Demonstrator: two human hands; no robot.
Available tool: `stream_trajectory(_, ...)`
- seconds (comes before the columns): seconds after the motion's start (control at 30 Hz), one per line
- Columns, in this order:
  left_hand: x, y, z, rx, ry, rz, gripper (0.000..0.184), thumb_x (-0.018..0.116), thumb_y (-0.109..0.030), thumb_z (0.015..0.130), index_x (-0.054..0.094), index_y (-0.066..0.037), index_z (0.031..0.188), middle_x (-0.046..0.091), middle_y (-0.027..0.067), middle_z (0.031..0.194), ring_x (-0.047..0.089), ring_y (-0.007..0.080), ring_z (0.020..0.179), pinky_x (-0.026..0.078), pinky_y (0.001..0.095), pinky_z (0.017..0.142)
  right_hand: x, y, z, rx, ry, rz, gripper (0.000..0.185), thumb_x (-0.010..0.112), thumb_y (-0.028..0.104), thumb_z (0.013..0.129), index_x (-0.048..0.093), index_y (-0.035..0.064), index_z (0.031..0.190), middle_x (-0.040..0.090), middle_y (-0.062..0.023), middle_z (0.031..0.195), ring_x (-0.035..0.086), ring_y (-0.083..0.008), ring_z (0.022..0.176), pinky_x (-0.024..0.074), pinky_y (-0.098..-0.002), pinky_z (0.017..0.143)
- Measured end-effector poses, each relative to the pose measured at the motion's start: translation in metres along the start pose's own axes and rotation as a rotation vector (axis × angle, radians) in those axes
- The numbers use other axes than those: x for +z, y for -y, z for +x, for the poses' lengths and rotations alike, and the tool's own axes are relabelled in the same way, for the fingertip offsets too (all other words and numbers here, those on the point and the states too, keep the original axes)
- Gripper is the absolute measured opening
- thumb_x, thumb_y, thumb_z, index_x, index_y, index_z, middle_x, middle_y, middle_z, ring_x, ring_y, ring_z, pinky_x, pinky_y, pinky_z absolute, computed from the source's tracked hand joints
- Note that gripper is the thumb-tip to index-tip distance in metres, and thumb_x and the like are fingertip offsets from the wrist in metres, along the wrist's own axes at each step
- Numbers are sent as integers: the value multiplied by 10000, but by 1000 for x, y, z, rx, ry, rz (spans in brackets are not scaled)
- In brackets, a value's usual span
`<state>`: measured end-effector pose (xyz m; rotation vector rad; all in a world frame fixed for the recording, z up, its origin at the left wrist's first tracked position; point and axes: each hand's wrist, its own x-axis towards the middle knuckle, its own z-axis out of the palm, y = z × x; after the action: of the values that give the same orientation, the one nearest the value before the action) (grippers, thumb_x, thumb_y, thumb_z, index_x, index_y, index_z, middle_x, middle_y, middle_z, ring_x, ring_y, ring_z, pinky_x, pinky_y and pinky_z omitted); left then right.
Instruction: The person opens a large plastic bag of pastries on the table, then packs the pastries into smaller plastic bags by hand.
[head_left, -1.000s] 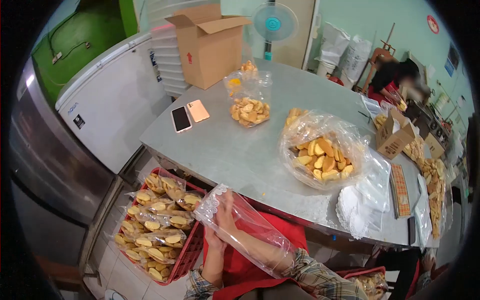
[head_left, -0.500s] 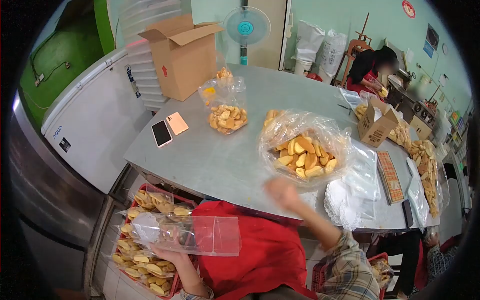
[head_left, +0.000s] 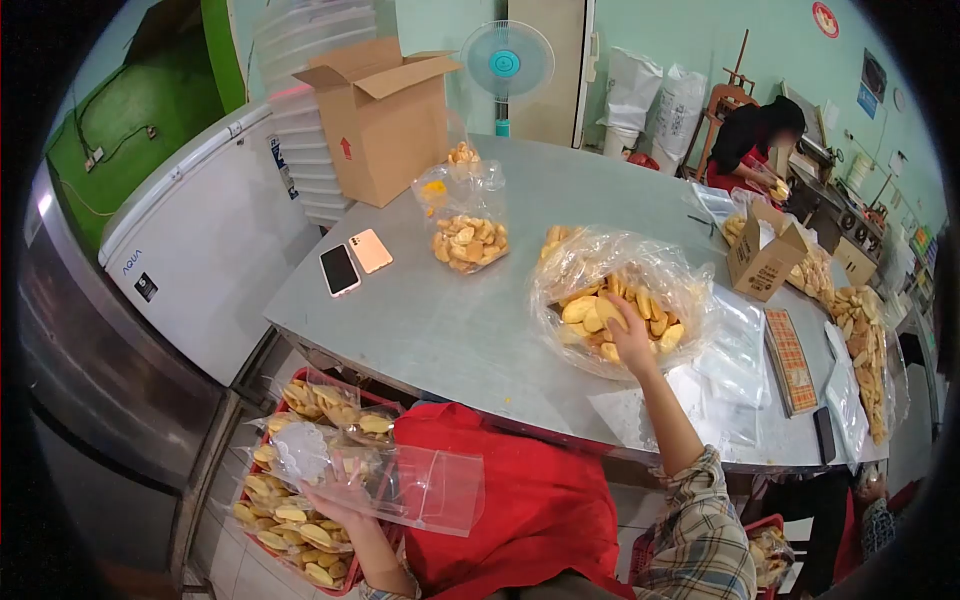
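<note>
1. Holding a clear bag (head_left: 430, 490) – laid sideways over the crate and the apron – the left grip (head_left: 345, 505) is palm up, its fingers partly seen through the film and apparently curled around the bag.
2. Bag status: a white doily (head_left: 300, 450) sits at the far end. No slices can be made out inside; those visible through the film appear to belong to the packets beneath. Judge this bag lined but unfilled.
3. Right grip (head_left: 630, 340): located at the mouth of the large bag (head_left: 615, 255) on the bench (head_left: 370, 320). Thumb and fingers appear closed on one bread slice (head_left: 610, 312); whether more are held cannot be told.
4. Completed units: numerous filled packets (head_left: 310, 535) lie in the red crate (head_left: 353, 572) at the person's left. Whether each is sealed cannot be determined.
5. Remaining stock: many loose slices (head_left: 583, 310) are in the large bag, and a smaller bag of pieces (head_left: 470, 240) stands farther back on the bench.
6. Remaining supplies: flat clear bags (head_left: 735, 360) lie just beside the large bag – judged sufficient for further packets, though their count is unreadable.
</note>
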<state>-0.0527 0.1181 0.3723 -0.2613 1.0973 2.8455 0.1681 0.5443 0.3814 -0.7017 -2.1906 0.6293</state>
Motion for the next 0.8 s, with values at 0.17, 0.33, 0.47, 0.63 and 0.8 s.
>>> stream_trajectory(0.17,1,-4,-10,-149,85,-80,758,416,-566,806,57,-216,1374,110,221,1363,423,320,1121,374,560,842,-28,50,-3,671,27,1364,424,460,68,847,390,73,1265,473,-60,1169,497,-166,988,432,-285,793)
stream_trajectory(0.33,9,3,-15,-158,131,-205,618,476,-548,795,245,-324,1323,310,117,1273,462,282,1004,490,425,756,-19,35,-15,383,-53,747,427,460,36,834,395,69,1254,507,-84,1091,534,-189,911,455,-305,731)
stream_trajectory(0.47,6,3,-13,-118,50,-150,654,504,-557,776,259,-289,1319,342,130,1225,457,268,1011,478,417,769,-20,10,-23,-163,-4,-431,424,479,-77,743,474,39,1151,525,-145,1049,541,-272,902,443,-332,744)
stream_trajectory(0.63,-19,12,6,-209,-136,-339,688,541,-551,748,275,-229,1295,381,115,1181,505,263,962,459,443,806,-7,78,-35,-185,-93,-143,389,493,-89,691,510,26,1062,555,-148,1005,531,-320,932,434,-380,779)
stream_trajectory(0.8,-22,21,2,-182,-102,-317,723,548,-555,739,250,-213,1301,368,135,1190,487,292,1007,384,504,895,25,188,-73,-762,439,271,305,511,-7,669,561,63,962,568,-105,1059,561,-274,912,462,-368,789)
